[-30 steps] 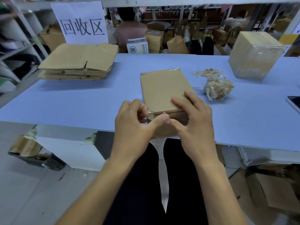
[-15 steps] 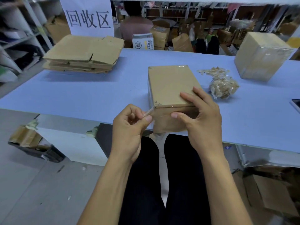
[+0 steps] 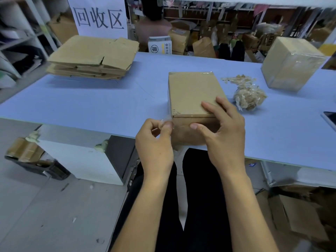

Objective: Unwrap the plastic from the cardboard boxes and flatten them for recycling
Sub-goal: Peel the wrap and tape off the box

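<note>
Two hands: left fingers (image 3: 164, 127) pinch plastic film (image 3: 166, 118); right fingers (image 3: 211, 108) clasp the box (image 3: 192, 91).

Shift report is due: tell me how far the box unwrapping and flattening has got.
Done: a stack of flattened boxes lies at the table's far left, and a wad of removed plastic sits beside the work. In hand: the left hand pinches a strip of clear plastic off the small box, which the right hand steadies. Left: flattening this box, then the wrapped large box at far right.
</note>
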